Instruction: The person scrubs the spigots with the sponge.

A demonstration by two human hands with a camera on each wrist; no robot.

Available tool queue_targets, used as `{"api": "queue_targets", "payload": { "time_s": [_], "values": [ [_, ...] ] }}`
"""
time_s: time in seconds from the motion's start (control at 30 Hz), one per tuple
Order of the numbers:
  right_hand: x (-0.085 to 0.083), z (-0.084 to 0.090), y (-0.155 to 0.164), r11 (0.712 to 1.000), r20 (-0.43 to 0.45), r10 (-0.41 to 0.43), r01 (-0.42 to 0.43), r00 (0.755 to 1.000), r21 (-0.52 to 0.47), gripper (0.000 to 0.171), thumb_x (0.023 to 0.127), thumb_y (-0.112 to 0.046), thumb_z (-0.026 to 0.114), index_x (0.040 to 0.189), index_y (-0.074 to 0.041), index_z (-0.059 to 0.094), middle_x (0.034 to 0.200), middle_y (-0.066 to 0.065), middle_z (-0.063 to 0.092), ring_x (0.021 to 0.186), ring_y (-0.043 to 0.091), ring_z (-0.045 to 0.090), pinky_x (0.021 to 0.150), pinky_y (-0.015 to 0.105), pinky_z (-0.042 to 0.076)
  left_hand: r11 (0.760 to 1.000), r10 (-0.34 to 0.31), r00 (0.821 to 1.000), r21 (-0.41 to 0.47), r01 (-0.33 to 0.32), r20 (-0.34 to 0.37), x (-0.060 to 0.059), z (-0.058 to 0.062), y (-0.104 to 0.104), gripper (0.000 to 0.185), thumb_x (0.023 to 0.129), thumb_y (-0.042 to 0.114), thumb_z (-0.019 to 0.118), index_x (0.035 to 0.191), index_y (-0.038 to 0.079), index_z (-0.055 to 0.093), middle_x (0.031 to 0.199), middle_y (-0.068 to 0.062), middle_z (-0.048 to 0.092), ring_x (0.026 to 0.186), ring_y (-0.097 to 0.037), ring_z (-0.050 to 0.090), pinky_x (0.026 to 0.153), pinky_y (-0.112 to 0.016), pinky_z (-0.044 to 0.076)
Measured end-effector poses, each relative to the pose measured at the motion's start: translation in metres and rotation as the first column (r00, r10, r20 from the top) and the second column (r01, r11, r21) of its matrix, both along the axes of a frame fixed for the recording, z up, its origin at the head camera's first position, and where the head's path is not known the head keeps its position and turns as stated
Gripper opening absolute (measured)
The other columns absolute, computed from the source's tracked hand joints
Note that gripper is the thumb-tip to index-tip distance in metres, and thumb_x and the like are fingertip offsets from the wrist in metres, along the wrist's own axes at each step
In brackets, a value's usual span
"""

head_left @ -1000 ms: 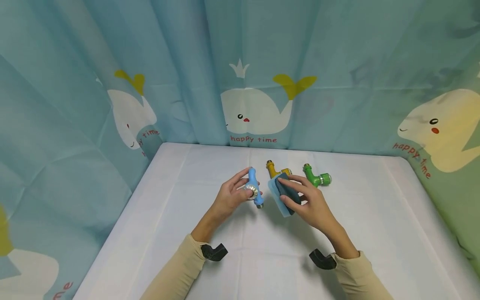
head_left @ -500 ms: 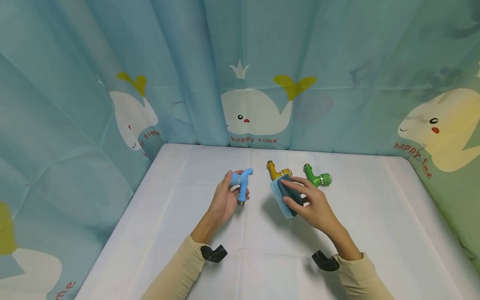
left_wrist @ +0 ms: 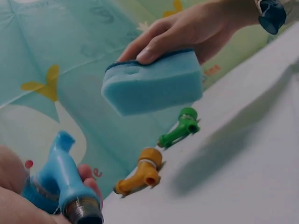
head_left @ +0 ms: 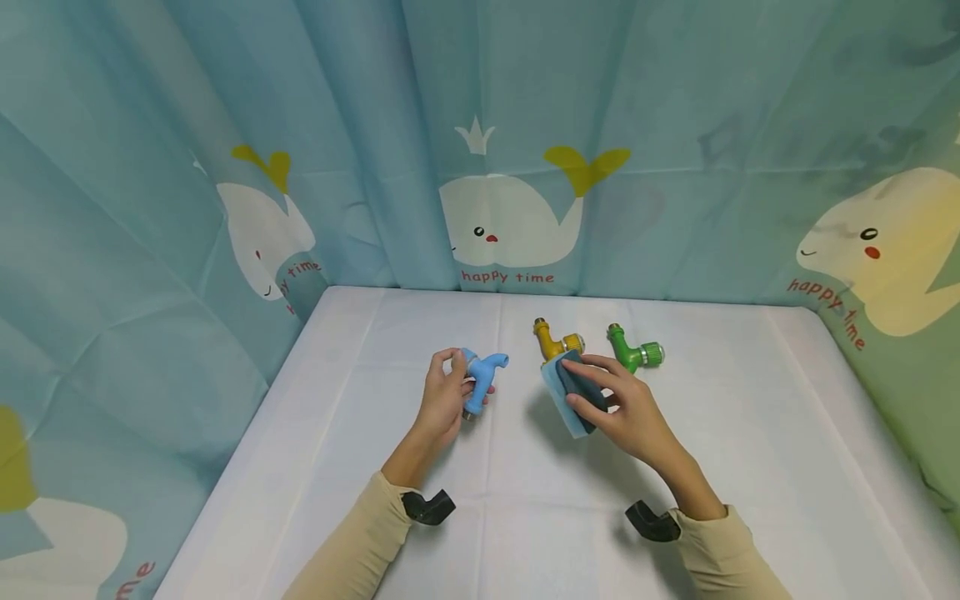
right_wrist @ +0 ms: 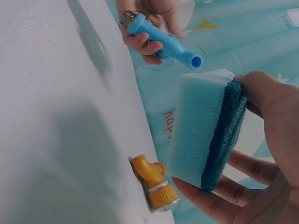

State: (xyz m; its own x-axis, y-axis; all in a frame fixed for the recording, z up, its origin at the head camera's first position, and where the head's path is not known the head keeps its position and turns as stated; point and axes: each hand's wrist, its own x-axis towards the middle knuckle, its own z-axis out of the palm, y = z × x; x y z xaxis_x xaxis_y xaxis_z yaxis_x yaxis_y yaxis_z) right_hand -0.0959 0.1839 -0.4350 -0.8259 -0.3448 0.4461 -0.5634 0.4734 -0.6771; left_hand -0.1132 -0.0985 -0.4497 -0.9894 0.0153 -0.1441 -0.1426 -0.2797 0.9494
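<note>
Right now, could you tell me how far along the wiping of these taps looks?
Nothing shows as finished. In hand: the left hand grips the blue tap, and the right hand holds the sponge off the table, apart from it. Left: the yellow tap and green tap lie untouched on the white table.

"happy time" in red under each whale on the curtain.

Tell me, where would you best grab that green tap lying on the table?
Probably by the straight stem of the green tap, coming down from above. It lies flat on the white table, apart from the yellow tap, so fingers can close across the narrow stem; the ribbed cap end looks wider and rounder.
</note>
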Motion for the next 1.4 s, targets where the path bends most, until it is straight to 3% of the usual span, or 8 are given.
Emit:
{"api": "queue_targets", "payload": {
  "time_s": [0.2, 0.4, 0.57, 0.7, 0.87, 1.07, 1.27, 1.4],
  "values": [
    [-0.001, -0.001, 0.000, 1.000, 0.000, 0.001, -0.001, 1.000, 0.001, 0.048, 0.088, -0.011, 0.082, 0.135, -0.015, 0.069, 0.139, 0.016, 0.059, 0.112, 0.033, 0.067, 0.065, 0.029, 0.060, 0.998, -0.056, 0.998, -0.042, 0.056, 0.005, 0.002, -0.001, -0.001, 0.075, 0.088, -0.001, 0.079, 0.150, 0.005, 0.037, 0.122, -0.017, 0.054, 0.075, -0.018, 0.064, 0.068, -0.028, 0.054],
    [-0.002, -0.001, -0.006, 1.000, -0.012, -0.003, 0.002, 1.000, -0.018, 0.051, 0.087, -0.010, 0.083, 0.135, -0.016, 0.069, 0.139, 0.015, 0.059, 0.114, 0.034, 0.065, 0.065, 0.030, 0.060, 0.967, -0.032, 0.999, -0.253, 0.022, -0.036, 0.003, -0.004, 0.000, 0.078, 0.083, 0.010, 0.087, 0.150, 0.008, 0.047, 0.098, -0.015, 0.071, 0.069, -0.021, 0.071, 0.067, -0.029, 0.057],
    [-0.004, 0.006, -0.026, 0.999, -0.177, -0.001, -0.006, 0.984, -0.039, 0.053, 0.083, -0.009, 0.085, 0.134, -0.015, 0.070, 0.141, 0.017, 0.057, 0.111, 0.033, 0.065, 0.072, 0.038, 0.061, 0.900, -0.057, 0.990, -0.436, -0.006, -0.131, 0.005, -0.003, 0.003, 0.072, 0.076, 0.025, 0.094, 0.139, 0.012, 0.061, 0.119, -0.006, 0.067, 0.086, -0.022, 0.073, 0.071, -0.026, 0.056],
    [-0.005, 0.014, -0.042, 0.997, -0.357, 0.070, -0.054, 0.931, 0.053, 0.047, 0.087, -0.018, 0.084, 0.132, -0.019, 0.072, 0.147, 0.019, 0.052, 0.114, 0.038, 0.060, 0.084, 0.051, 0.057, 0.860, -0.124, 0.974, -0.511, 0.011, -0.188, 0.006, 0.001, 0.006, 0.064, 0.075, 0.026, 0.094, 0.131, 0.010, 0.067, 0.116, -0.006, 0.071, 0.077, -0.020, 0.073, 0.065, -0.026, 0.051],
    [-0.008, 0.017, -0.045, 0.981, -0.457, 0.073, 0.019, 0.886, 0.194, 0.049, 0.084, -0.021, 0.087, 0.131, -0.027, 0.073, 0.147, 0.017, 0.052, 0.103, 0.039, 0.055, 0.069, 0.049, 0.058, 0.857, -0.157, 0.978, -0.512, 0.065, -0.137, 0.006, 0.003, 0.005, 0.060, 0.075, 0.023, 0.093, 0.129, 0.012, 0.070, 0.119, -0.004, 0.071, 0.057, -0.012, 0.064, 0.054, -0.024, 0.047],
    [-0.009, 0.020, -0.045, 0.980, -0.480, 0.044, 0.055, 0.876, 0.191, 0.051, 0.082, -0.020, 0.088, 0.131, -0.026, 0.073, 0.146, 0.017, 0.054, 0.097, 0.036, 0.055, 0.067, 0.047, 0.059, 0.857, -0.144, 0.983, -0.511, 0.065, -0.117, 0.004, 0.001, 0.005, 0.061, 0.072, 0.026, 0.095, 0.128, 0.017, 0.071, 0.124, -0.004, 0.070, 0.050, -0.009, 0.057, 0.053, -0.025, 0.050],
    [-0.017, 0.027, -0.036, 0.984, -0.470, -0.024, 0.105, 0.882, 0.146, 0.053, 0.078, -0.013, 0.090, 0.128, -0.022, 0.074, 0.143, 0.020, 0.055, 0.102, 0.040, 0.058, 0.069, 0.051, 0.058, 0.889, -0.187, 0.976, -0.441, 0.121, -0.110, 0.005, 0.003, 0.002, 0.069, 0.074, 0.020, 0.095, 0.136, 0.013, 0.067, 0.129, -0.008, 0.067, 0.053, -0.010, 0.059, 0.053, -0.023, 0.050],
    [-0.015, 0.029, -0.036, 0.996, -0.422, 0.029, 0.010, 0.906, 0.090, 0.051, 0.080, -0.013, 0.089, 0.129, -0.019, 0.074, 0.144, 0.021, 0.054, 0.111, 0.039, 0.060, 0.080, 0.053, 0.057, 0.904, -0.198, 0.969, -0.410, 0.121, -0.149, 0.004, 0.001, 0.002, 0.070, 0.074, 0.015, 0.094, 0.137, 0.011, 0.064, 0.131, -0.010, 0.067, 0.059, -0.013, 0.068, 0.060, -0.026, 0.056]
  ]
}}
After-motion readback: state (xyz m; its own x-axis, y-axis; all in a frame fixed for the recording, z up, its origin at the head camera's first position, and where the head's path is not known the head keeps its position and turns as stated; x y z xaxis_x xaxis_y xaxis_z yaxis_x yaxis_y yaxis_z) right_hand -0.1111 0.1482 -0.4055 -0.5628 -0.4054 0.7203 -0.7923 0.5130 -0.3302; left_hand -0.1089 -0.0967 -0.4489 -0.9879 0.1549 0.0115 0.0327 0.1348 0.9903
